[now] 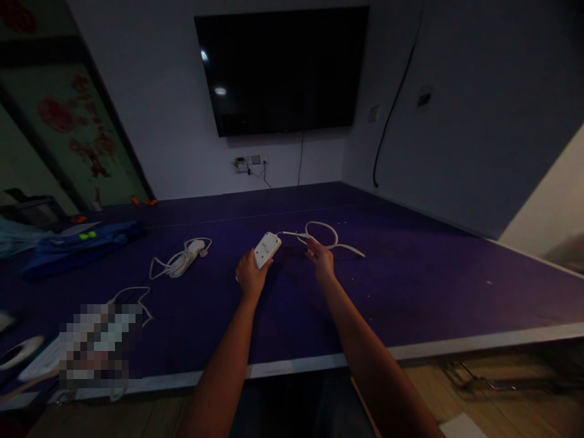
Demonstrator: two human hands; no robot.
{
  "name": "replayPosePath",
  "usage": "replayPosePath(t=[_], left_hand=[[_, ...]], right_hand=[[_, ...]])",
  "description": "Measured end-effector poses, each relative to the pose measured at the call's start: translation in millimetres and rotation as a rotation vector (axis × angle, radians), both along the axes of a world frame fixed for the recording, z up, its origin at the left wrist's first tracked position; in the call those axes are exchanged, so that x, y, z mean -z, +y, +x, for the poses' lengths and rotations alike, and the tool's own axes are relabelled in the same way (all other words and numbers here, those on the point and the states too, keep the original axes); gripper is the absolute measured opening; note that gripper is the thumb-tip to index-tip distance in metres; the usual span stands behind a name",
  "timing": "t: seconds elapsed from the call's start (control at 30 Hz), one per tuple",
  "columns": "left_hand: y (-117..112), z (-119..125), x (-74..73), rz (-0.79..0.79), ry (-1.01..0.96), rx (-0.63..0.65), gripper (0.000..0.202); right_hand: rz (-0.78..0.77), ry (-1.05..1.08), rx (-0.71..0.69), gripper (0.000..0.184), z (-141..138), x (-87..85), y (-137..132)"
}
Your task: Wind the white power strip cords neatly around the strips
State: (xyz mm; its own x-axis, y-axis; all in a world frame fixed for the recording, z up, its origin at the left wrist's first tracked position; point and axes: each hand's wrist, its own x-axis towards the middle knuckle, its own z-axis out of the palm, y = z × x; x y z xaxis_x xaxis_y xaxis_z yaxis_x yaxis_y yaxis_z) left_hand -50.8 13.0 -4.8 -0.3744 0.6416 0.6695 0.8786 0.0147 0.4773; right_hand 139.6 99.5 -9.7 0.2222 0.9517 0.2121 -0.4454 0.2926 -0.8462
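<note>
A white power strip (267,247) is in my left hand (250,273), whose fingers and thumb wrap its near end. The strip is tilted, its socket face turned up, and its far end points away to the right. From that end runs a white cable (322,223), looped on the purple tabletop. At the loop's near side my right hand (322,258) has its fingers drawn together on the cable. A small white piece shows by those fingertips; its kind is too unclear to tell.
Another white power strip (182,263) with coiled cable lies to the left on the purple table (410,286). Further left are blue cloth (91,243), a roll of tape (20,353) and a blurred-out patch. A wall-mounted television (283,73) hangs beyond the table.
</note>
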Motion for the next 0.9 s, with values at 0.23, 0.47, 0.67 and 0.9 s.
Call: replayPosePath(t=[0.23,0.47,0.67,0.9], left_hand=[[-1,0,-6.5,0.262,-0.269,-0.025,0.064],[1,-15,-6.2,0.454,-0.511,-0.187,0.058],[6,-21,-0.5,0.470,-0.631,-0.228,0.051],[8,-20,2.1,0.573,-0.637,-0.069,0.050]], right_hand=[[0.241,-0.301,0.279,0.042,18,-12.0,-6],[0.193,-0.563,0.286,0.034,19,12.6,10],[0.225,-1.138,0.326,0.034,19,29.0,7],[0.406,-1.319,0.205,0.039,12,22.1,5]])
